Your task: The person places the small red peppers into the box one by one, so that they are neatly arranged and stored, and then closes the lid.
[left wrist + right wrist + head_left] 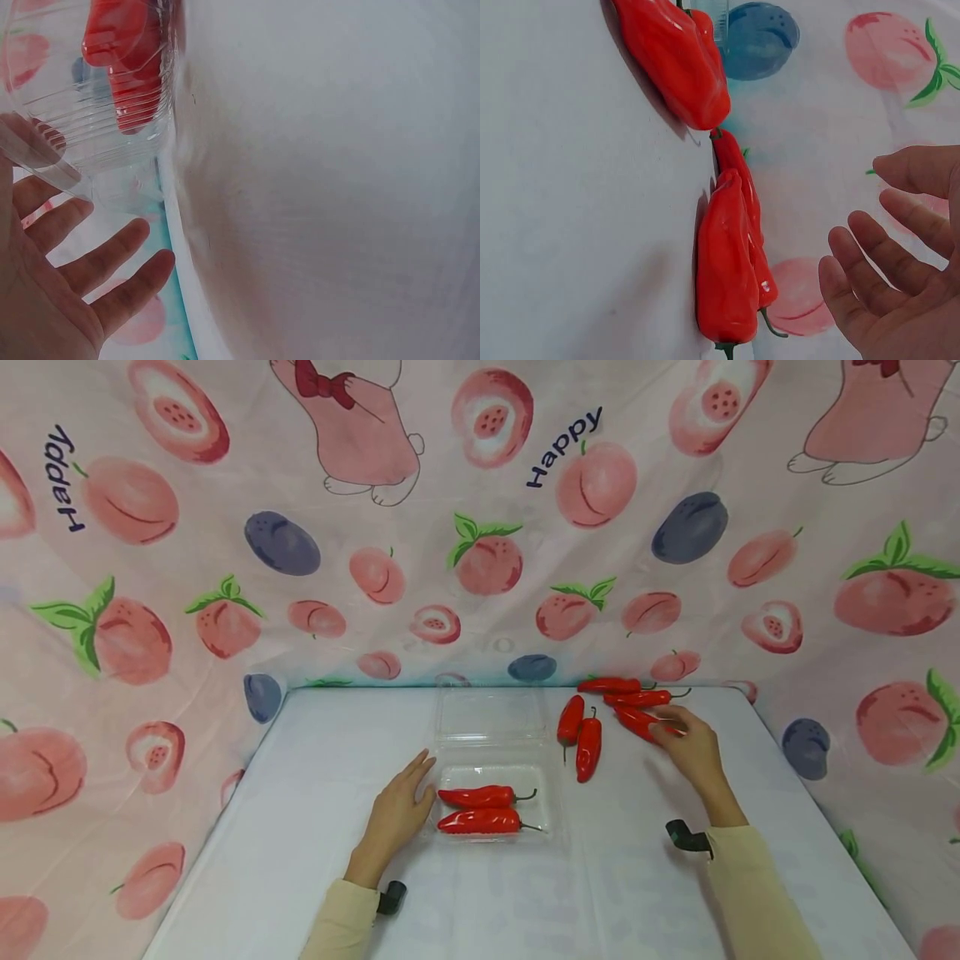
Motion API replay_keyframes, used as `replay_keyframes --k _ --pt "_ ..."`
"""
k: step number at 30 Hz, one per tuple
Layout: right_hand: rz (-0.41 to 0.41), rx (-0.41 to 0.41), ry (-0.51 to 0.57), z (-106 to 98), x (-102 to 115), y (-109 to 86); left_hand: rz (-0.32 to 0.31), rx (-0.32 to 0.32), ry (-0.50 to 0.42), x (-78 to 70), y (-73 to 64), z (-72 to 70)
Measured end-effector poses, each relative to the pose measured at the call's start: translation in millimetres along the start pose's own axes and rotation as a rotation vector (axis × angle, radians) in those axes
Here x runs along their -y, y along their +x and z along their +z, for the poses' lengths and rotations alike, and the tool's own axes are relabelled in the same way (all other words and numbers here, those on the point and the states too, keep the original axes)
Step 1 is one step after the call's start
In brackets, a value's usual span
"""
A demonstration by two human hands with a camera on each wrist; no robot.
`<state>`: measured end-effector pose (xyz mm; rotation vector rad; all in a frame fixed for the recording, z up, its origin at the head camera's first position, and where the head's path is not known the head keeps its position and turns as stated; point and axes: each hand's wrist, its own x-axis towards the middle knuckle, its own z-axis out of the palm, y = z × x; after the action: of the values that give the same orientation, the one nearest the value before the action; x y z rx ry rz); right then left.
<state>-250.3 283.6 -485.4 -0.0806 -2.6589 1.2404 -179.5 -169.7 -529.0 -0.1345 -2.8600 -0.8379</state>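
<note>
Two red peppers, an upper one and a lower one, lie side by side in a clear plastic box, stems to the right. My left hand is at the box's left edge; its fingers are spread in the left wrist view, the thumb seen through the clear plastic. Over the right end of another red pepper reaches my right hand. In the right wrist view its fingers are apart, lightly bent, with nothing between them, beside that pepper.
The box's clear lid lies folded back behind it. Two peppers lie right of the lid, and two more lie near the white table's back edge. A fruit-print cloth hangs behind and at the sides.
</note>
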Motion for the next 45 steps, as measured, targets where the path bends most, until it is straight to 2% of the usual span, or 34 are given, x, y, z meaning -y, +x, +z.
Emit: replay_keyframes --k 10,19,24,29,37,45 --pt "0.054 0.011 -0.014 -4.6 -9.2 4.9 -0.018 0.019 0.002 0.0 0.3 -1.0" --pt "0.076 0.018 -0.012 -6.3 -19.4 10.3 0.006 0.005 0.005 -0.7 -0.6 -1.2" --pt "0.108 0.035 -0.015 -6.7 -22.3 12.8 -0.009 0.011 0.004 -0.7 -0.5 -0.4" --pt "0.136 0.051 -0.059 -8.8 -28.1 18.7 -0.011 0.012 -0.001 -0.3 -0.2 0.0" --pt "0.204 0.089 -0.081 -10.1 -38.2 28.0 -0.009 0.015 0.006 1.3 0.7 0.5" --pt "0.188 0.164 -0.131 -6.5 -51.1 31.1 -0.018 0.011 -0.006 0.1 -1.4 0.5"
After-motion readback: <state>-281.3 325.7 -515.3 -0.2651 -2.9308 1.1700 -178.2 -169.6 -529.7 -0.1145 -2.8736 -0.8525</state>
